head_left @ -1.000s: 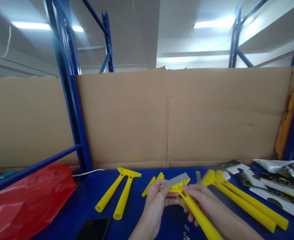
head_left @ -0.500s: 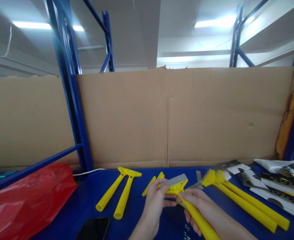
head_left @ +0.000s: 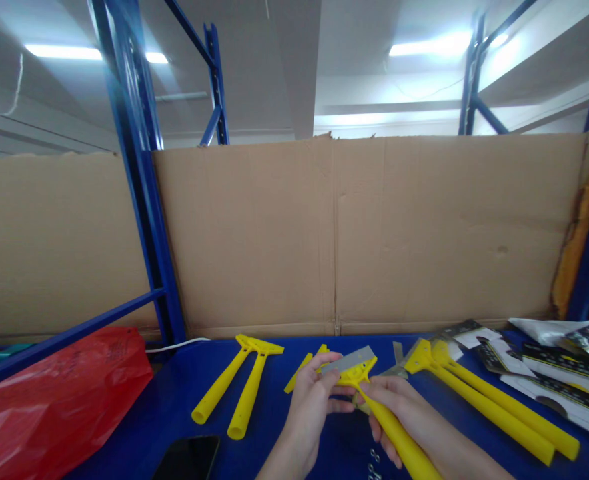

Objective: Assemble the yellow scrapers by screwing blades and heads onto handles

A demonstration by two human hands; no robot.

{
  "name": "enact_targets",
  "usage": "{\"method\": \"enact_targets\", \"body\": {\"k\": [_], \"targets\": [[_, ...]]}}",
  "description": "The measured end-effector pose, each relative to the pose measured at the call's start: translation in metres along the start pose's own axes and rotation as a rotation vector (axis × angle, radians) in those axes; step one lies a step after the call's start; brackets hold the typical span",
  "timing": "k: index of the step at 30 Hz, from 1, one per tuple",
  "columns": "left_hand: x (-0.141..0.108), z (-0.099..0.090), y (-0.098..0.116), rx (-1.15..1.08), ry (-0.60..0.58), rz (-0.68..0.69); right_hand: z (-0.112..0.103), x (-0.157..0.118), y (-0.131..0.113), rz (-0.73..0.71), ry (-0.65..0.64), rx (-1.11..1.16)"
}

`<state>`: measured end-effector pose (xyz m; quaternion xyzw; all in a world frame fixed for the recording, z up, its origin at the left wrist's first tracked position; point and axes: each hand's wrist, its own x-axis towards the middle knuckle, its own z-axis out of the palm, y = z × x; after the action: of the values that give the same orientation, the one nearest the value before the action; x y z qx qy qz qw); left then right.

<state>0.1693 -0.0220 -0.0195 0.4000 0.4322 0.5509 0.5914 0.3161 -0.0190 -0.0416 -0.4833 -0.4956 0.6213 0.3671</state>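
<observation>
Scraper [head_left: 393, 428] in right hand [head_left: 410, 404], left hand [head_left: 309, 404] pinching blade [head_left: 351, 360].

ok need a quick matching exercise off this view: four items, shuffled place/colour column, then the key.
1. left hand
2. right hand
3. phone
4. plastic bag

A. red, at the picture's left edge
B. fingers at the left end of the blade
C. black, at the picture's bottom edge
D. around the yellow handle of the held scraper

Pairs: 1-B, 2-D, 3-C, 4-A
</observation>
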Motion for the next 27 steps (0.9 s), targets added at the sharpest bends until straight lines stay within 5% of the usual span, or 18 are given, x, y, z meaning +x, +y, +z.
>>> {"method": "enact_targets", "body": {"k": [19, 27], "targets": [[-0.009, 0.005, 0.005, -0.018, -0.128, -0.007, 0.008, -0.003, -0.011, 0.078, 0.135, -0.078], [-0.008, 0.004, 0.002, 0.017, -0.083, 0.039, 0.009, -0.004, -0.011, 0.053, 0.109, -0.095]]}}
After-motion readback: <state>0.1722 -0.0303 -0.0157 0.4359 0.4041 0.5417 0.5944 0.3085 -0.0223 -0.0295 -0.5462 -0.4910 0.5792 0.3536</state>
